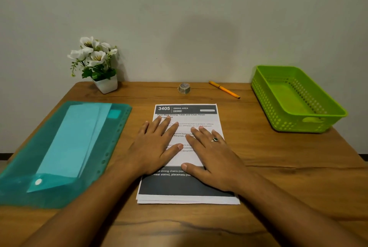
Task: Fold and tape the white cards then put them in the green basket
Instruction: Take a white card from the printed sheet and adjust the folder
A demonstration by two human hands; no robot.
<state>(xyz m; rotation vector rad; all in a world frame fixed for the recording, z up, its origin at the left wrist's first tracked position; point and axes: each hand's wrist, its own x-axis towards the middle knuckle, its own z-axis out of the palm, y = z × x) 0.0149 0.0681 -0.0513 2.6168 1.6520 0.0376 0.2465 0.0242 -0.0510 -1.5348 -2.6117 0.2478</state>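
- Both our hands lie flat and released, gripping nothing: the left hand (157,147) and the right hand (211,159) rest palm down, fingers straight and slightly spread, side by side on a printed white paper sheet (185,189).
- We wear a dark-stoned ring (215,139) on one finger of the right hand.
- That sheet, headed "3405 DINING AREA" with dark bands at top and bottom, lies at the middle of the brown wooden table (278,167); the edges of more paper show under it at the near end.
- We see the long white cards (75,139) inside a translucent teal plastic folder (29,167), flat on the table to the left of the sheet and apart from our hands.
- At the right far corner of the table sits the bright green perforated plastic basket (294,125), well apart from the cards.
- Beyond the sheet, near the far edge of the table, a small roll of clear tape (184,88) stands on its edge.
- Just to its right lies an orange pen (224,89), angled across the wood.
- At the far left a white square pot of white artificial flowers (106,85) stands tilted against the pale wall (199,17).
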